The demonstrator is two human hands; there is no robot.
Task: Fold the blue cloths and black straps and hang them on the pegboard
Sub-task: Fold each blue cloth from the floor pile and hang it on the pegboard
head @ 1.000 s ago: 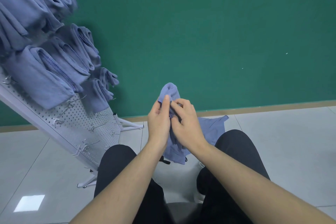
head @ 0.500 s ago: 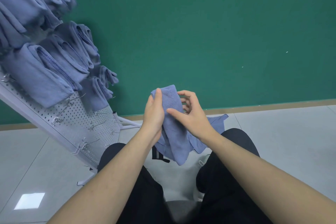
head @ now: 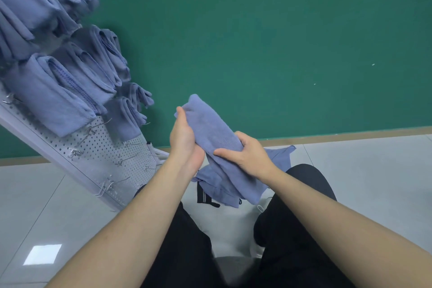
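A folded blue cloth (head: 211,128) slants in the air above my knees. My left hand (head: 183,139) cups its upper end from the left side, fingers running up along the cloth. My right hand (head: 247,155) grips its middle, thumb on top and fingers curled round the far side. Its lower end (head: 247,190) hangs loose between my legs. More blue cloth (head: 281,155) lies on the floor behind, and a black strap (head: 205,197) shows under it. The white pegboard (head: 112,147) leans at the left with several folded blue cloths (head: 56,98) on its hooks.
Bare metal hooks (head: 109,186) stick out of the pegboard's lower part, close to my left knee. A green wall (head: 280,42) stands ahead above a grey tiled floor (head: 374,170). My black-trousered legs (head: 299,229) fill the bottom of the view.
The cloth went from bunched upright between both hands to a long folded strip tilted up-left. My left hand slid to its upper end; my right hand moved down and wrapped round its middle.
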